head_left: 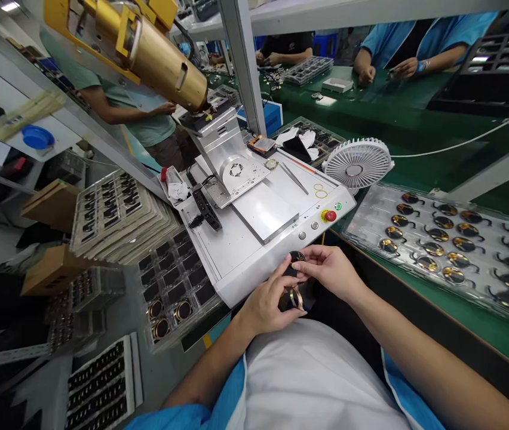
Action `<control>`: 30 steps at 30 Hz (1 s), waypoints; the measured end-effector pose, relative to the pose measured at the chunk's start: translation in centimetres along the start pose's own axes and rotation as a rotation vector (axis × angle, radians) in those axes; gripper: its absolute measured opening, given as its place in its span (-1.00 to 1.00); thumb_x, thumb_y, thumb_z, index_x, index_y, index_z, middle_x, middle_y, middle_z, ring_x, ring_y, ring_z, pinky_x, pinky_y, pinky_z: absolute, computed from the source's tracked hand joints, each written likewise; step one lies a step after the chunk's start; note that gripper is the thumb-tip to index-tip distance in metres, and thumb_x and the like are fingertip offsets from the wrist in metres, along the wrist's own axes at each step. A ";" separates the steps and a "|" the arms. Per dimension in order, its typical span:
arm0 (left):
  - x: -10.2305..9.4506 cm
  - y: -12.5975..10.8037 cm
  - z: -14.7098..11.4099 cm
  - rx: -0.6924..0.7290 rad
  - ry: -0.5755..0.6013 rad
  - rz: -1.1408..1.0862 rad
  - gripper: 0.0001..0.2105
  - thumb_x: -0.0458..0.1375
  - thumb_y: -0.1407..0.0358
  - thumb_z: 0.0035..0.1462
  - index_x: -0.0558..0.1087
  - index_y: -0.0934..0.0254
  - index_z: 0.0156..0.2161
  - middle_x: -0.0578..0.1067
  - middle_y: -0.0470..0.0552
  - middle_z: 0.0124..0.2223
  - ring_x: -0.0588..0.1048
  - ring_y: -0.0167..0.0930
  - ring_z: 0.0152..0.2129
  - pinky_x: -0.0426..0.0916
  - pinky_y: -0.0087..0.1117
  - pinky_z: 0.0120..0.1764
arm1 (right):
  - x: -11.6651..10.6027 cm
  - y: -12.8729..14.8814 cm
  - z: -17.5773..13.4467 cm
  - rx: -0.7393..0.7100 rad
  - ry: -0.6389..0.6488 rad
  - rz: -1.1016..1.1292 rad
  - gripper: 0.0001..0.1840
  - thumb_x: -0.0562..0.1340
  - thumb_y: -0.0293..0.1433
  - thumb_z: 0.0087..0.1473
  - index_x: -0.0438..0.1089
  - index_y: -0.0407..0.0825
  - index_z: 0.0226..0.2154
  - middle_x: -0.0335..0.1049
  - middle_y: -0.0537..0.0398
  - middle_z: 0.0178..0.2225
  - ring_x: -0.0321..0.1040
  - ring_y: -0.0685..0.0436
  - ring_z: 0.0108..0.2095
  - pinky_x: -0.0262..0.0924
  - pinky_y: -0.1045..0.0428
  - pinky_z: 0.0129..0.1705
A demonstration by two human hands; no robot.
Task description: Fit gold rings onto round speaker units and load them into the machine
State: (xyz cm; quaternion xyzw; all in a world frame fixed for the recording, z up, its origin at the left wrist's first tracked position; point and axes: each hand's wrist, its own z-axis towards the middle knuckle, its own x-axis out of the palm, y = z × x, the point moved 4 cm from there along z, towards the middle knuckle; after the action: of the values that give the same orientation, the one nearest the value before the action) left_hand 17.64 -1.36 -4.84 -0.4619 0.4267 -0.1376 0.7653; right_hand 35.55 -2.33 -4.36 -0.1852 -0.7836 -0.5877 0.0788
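Both my hands meet just in front of the machine's front edge, above my lap. My right hand point(333, 272) pinches a small black round disc point(297, 257) between thumb and fingers. Below it, my left hand point(266, 304) has its thumb and lower fingers closed around a gold ring-shaped case point(296, 297). The index fingertip of my left hand reaches up to the black disc's edge. My fingers cover part of both pieces.
A white machine point(254, 239) has a red button point(330, 215), tweezers point(294, 178) and a gold cylindrical head point(169, 63) above. A white fan point(358, 164) stands right of it. Trays of round parts with tails point(442, 239) and gold-rimmed pieces point(160, 328) flank me. Co-workers sit opposite.
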 end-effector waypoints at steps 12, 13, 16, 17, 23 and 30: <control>-0.9 2.0 0.6 -0.051 -0.302 -0.787 -0.48 0.49 0.22 0.05 0.47 0.20 0.10 0.61 0.18 0.09 0.63 -0.22 0.02 0.55 -0.19 0.09 | 0.4 -0.4 -1.1 0.157 0.040 0.145 -0.48 0.67 -0.16 -0.41 0.47 -0.10 -0.54 0.46 0.13 -0.51 0.34 0.06 -0.52 0.32 0.18 -0.50; -0.9 2.4 0.6 -0.062 -0.338 -0.853 -0.51 0.50 0.20 0.04 0.50 0.20 0.06 0.64 0.13 0.03 0.64 -0.24 0.01 0.54 -0.20 0.10 | 0.8 -0.4 -1.4 0.187 0.059 0.158 -0.49 0.67 -0.17 -0.40 0.48 -0.11 -0.54 0.48 0.11 -0.49 0.36 0.05 -0.49 0.33 0.17 -0.47; -0.6 3.1 0.5 -0.095 -0.396 -0.946 -0.49 0.55 0.16 -0.07 0.55 0.15 0.01 0.66 0.08 0.03 0.65 -0.24 -0.02 0.57 -0.23 0.05 | 2.5 -0.5 -2.1 0.258 0.088 0.203 -0.51 0.65 -0.25 -0.43 0.43 -0.11 -0.56 0.48 0.11 -0.48 0.38 0.02 -0.47 0.37 0.12 -0.41; -0.5 3.2 0.4 -0.114 -0.397 -0.949 -0.47 0.56 0.16 -0.11 0.56 0.15 0.00 0.67 0.08 0.03 0.65 -0.23 -0.02 0.59 -0.24 0.02 | 3.0 -0.6 -2.3 0.262 0.082 0.215 -0.52 0.64 -0.28 -0.43 0.39 -0.10 -0.57 0.46 0.13 -0.50 0.37 0.02 -0.49 0.36 0.11 -0.41; 0.0 3.5 -0.2 -0.137 -0.389 -0.909 -0.43 0.60 0.25 -0.20 0.62 0.12 0.00 0.69 0.09 0.01 0.68 -0.23 -0.07 0.65 -0.32 -0.14 | 4.5 -0.4 -2.7 0.106 0.007 0.131 -0.58 0.49 -0.42 -0.33 0.22 -0.02 -0.52 0.34 0.26 -0.57 0.22 0.06 -0.55 0.11 0.13 -0.49; -0.3 3.5 -0.3 -0.184 -0.459 -0.923 -0.44 0.63 0.29 -0.31 0.67 0.06 -0.09 0.72 0.02 -0.07 0.71 -0.22 -0.13 0.65 -0.22 -0.05 | 4.9 0.1 -2.9 -0.005 0.002 -0.045 -0.70 0.33 -0.38 -0.24 0.18 0.01 -0.46 0.27 0.29 -0.54 0.14 0.05 -0.53 0.04 0.11 -0.51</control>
State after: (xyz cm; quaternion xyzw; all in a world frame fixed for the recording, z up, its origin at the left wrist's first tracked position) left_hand 16.58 0.45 -7.64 -0.6854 0.0105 -0.3176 0.6552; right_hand 30.80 -4.12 -1.76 -0.1671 -0.7861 -0.5914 0.0661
